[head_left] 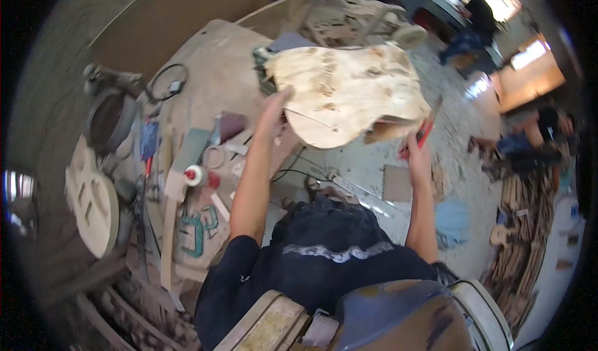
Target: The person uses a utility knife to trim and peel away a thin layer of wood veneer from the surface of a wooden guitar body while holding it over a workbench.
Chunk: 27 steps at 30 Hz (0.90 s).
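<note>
In front of me a pale, knotty wooden guitar body sits at the table's edge, its far left end against a dark green clamp or vise. My left hand is closed on the near left edge of the body; its fingertips are partly hidden. On the right, my right hand is wrapped round the red handle of a tool with a long grey blade, which looks like a saw or knife. That blade points up and away, beside the body's right edge. Motion blurs the tool.
A dusty workbench at left carries a glue bottle, green C-clamps and a metal pot. Another wooden guitar body leans at far left. Stacked wood strips stand right. One person sits far back; another sits right.
</note>
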{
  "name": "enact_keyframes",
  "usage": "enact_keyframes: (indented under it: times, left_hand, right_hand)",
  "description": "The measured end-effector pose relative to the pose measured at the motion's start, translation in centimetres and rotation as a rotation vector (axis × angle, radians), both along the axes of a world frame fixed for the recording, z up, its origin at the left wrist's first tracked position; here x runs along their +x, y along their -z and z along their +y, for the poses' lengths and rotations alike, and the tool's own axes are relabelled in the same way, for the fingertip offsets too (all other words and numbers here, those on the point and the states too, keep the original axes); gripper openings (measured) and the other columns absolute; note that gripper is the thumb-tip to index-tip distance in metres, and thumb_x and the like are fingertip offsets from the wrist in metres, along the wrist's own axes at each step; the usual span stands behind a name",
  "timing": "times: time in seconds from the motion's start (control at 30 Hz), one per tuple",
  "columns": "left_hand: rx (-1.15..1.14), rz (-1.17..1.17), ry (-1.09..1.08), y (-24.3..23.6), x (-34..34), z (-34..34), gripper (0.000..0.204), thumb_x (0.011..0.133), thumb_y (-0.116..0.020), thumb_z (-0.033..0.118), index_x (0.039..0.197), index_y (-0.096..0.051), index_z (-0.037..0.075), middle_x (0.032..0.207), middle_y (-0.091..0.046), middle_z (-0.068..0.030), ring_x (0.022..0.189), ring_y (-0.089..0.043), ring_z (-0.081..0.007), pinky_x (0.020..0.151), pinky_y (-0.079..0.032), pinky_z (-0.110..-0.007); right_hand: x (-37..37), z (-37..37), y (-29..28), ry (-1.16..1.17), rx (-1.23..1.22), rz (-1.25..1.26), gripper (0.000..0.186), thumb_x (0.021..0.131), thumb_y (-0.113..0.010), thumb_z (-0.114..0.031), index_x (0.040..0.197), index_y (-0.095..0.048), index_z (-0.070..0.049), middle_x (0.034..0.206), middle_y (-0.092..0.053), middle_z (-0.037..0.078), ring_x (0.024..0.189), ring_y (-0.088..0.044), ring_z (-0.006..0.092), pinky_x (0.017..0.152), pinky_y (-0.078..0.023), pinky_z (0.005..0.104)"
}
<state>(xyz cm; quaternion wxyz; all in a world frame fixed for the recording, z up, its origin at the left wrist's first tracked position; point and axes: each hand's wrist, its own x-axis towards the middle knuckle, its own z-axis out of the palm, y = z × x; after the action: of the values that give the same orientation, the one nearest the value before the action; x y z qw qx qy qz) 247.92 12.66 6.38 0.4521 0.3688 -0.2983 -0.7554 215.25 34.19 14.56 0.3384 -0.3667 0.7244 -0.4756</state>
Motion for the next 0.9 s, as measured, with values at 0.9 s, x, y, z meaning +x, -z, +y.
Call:
enact_keyframes:
  times: [0.9]
  left_hand:
    - [0.111, 0.088, -0.275, -1.4, 3.0, 5.2, 0.058, 0.096, -0.056, 0.045, 0.128, -0.053, -0.003, 0.113, -0.062, -0.0122, 0.102, -0.064, -0.0229, 0.089, -0.054, -0.039]
  right_hand:
    - [7.3, -7.5, -10.6, -0.741, -0.292, 0.944, 0.039, 0.094, -0.068, -0.033, 0.126, -0.067, -0.011, 0.093, -0.069, 0.012, 0.081, -0.068, 0.0268, 0.072, -0.052, 0.0390]
